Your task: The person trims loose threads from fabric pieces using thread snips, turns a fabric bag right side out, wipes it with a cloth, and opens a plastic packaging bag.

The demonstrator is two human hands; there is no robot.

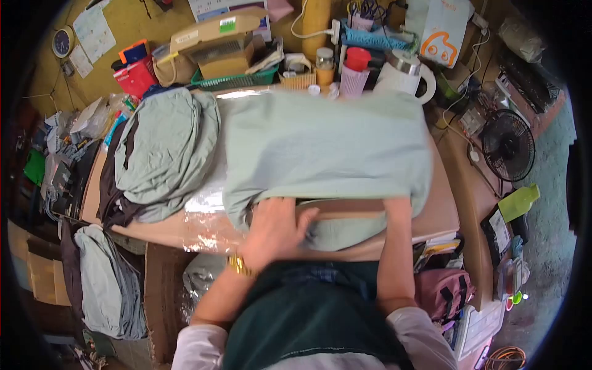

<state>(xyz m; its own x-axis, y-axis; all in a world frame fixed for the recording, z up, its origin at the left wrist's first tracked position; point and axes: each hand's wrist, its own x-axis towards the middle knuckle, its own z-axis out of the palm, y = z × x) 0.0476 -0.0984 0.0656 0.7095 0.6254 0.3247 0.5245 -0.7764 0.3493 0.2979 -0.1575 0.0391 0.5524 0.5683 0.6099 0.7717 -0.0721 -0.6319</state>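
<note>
A pale green cloth garment (327,142) lies spread over the table, its open edge facing me. My left hand (277,225) is at the left part of that edge, fingertips under the fabric and thumb apart from them. At the right part of the opening, my right hand (398,209) reaches inside the garment, so its fingers are hidden. A lower fold of the cloth hangs between my hands near the table's front edge. To the left sits a heap of similar pale green fabric (166,142) with dark cloth beneath it.
Baskets, a cardboard box (225,58), a jar (324,66) and a white kettle (401,74) line the table's back. A black fan (507,145) stands at right. More green cloth (108,280) hangs at lower left, and a pink bag (441,293) sits at lower right.
</note>
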